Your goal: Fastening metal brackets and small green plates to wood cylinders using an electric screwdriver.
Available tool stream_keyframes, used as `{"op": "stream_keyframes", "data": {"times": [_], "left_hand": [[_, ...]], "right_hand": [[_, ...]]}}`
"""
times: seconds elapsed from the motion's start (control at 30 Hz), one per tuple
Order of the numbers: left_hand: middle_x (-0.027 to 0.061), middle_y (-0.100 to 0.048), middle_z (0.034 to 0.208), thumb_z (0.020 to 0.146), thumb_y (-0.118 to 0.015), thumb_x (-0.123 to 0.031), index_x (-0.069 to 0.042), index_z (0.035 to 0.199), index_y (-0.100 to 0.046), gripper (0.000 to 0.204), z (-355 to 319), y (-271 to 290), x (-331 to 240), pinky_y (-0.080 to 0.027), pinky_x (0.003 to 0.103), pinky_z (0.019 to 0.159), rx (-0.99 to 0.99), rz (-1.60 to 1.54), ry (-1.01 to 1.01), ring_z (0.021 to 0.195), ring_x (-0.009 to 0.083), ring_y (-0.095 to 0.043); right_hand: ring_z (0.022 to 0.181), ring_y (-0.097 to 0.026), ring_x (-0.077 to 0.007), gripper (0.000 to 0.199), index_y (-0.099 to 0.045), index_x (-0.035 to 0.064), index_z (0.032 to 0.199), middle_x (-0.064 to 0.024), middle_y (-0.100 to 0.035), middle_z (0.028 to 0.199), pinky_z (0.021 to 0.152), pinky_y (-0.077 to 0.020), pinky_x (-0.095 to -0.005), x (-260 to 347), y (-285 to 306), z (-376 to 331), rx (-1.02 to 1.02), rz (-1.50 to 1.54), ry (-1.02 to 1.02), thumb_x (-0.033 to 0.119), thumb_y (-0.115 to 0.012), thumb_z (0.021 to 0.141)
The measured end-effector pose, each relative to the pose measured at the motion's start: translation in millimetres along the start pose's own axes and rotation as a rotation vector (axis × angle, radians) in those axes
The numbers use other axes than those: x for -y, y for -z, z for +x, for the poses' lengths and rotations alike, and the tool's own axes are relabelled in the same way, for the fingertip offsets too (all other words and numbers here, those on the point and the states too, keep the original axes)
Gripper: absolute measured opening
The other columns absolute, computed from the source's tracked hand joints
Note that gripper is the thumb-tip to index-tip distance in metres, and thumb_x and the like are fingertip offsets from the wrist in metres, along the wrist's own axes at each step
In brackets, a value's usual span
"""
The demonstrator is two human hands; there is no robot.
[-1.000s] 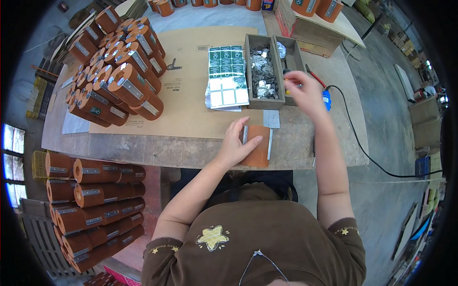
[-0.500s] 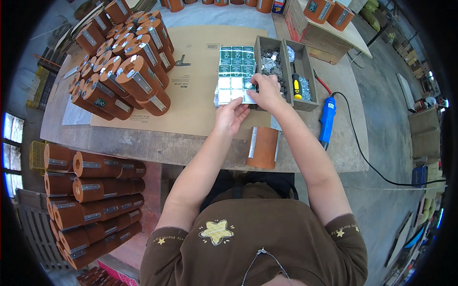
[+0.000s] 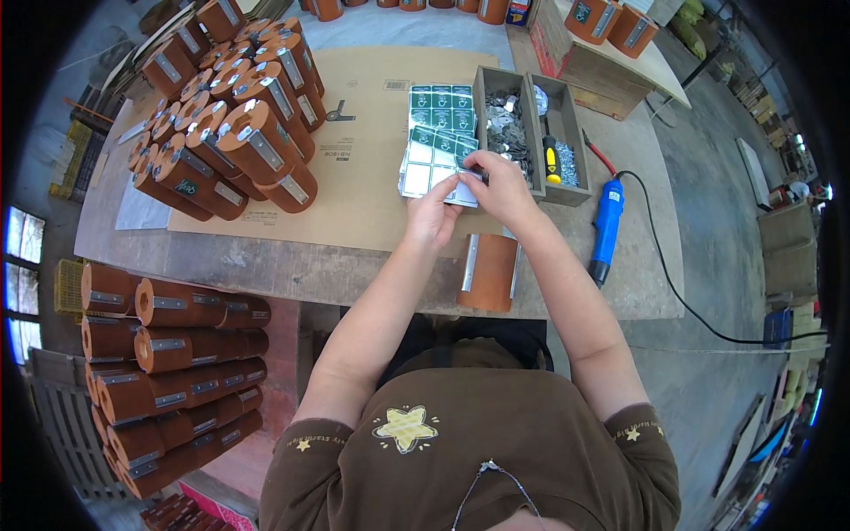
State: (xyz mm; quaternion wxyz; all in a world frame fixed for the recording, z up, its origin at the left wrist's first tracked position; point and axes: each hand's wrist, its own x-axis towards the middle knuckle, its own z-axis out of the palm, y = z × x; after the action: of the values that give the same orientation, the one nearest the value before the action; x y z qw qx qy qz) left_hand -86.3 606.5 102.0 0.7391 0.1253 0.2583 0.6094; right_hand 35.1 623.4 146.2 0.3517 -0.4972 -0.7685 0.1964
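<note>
A stack of label sheets (image 3: 442, 104) with green and white squares lies on the cardboard. Its top sheet (image 3: 425, 181) is tilted and lifted at the near edge. My left hand (image 3: 433, 212) pinches that near edge, thumb on top and fingers under it. At the sheet's near right part, my right hand (image 3: 498, 188) has thumb and fingertips closed together on a label; the label itself is mostly hidden by the fingers. Just nearer to me, a brown cylinder (image 3: 490, 273) with metal strips along its sides lies on the bench.
Many brown cylinders (image 3: 257, 146) are piled at the left of the cardboard (image 3: 354, 190); more lie stacked below the bench (image 3: 186, 350). Right of the labels stand wooden boxes (image 3: 580, 181) of metal parts, one with a yellow-black screwdriver (image 3: 552, 164). A corded blue power screwdriver (image 3: 607, 226) lies further right.
The top label sheet has turned askew and its near edge has come up. My right hand's fingers have moved in toward my left thumb.
</note>
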Motion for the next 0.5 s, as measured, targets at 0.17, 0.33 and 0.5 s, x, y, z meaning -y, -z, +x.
{"op": "stream_keyframes", "data": {"times": [0.17,0.33,0.5], "left_hand": [[0.0073,-0.055,0.103,0.079,-0.052,0.003,-0.003,0.113,-0.045,0.036,-6.1,0.3,-3.1,-0.048,0.028,0.073,0.046,0.136,-0.163,0.092,0.0154,-0.056],[0.0053,-0.058,0.095,0.080,-0.054,0.000,-0.001,0.104,-0.052,0.024,-11.0,-4.3,-8.4,-0.046,0.025,0.070,0.046,0.548,-0.473,0.085,0.0117,-0.056],[0.0042,-0.060,0.089,0.079,-0.057,0.000,0.000,0.096,-0.056,0.017,-22.0,-14.4,-13.0,-0.045,0.024,0.068,0.013,0.808,-0.630,0.079,0.0097,-0.055]], "right_hand": [[0.077,-0.058,-0.0310,0.014,-0.058,0.0021,0.082,-0.0143,-0.060,0.082,0.066,-0.0466,-0.0382,16.4,6.6,-4.1,-0.107,-0.073,0.138,0.010,-0.062,0.071],[0.071,-0.059,-0.0308,0.012,-0.058,0.0032,0.081,-0.0135,-0.061,0.077,0.062,-0.0477,-0.0383,24.5,8.4,-5.3,-0.164,-0.129,0.215,0.009,-0.062,0.071],[0.074,-0.061,-0.0292,0.013,-0.060,0.0016,0.084,-0.0133,-0.062,0.081,0.064,-0.0485,-0.0349,29.7,14.5,-5.1,-0.126,-0.173,0.231,0.006,-0.062,0.072]]}}
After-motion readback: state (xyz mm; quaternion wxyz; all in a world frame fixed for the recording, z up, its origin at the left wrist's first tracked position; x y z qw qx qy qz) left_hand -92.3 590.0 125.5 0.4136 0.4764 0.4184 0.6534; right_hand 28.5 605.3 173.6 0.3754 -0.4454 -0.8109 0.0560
